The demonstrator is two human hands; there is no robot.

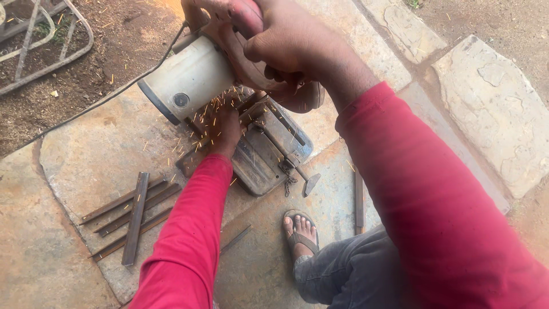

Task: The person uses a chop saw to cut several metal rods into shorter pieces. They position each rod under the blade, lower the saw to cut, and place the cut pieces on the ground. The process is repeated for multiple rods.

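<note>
My right hand (286, 43) is curled tight in a fist-like grip, knuckles up, wrist bent down from a forearm that slants in from the lower right. My left hand (224, 130) reaches forward and lower, back of the hand up, fingers hidden, arm nearly straight. Both sleeves are red.

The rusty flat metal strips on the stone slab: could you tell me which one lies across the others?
The wide flat strip lying nearly upright in the picture; it crosses over the thinner strips, which run diagonally side by side.
</note>
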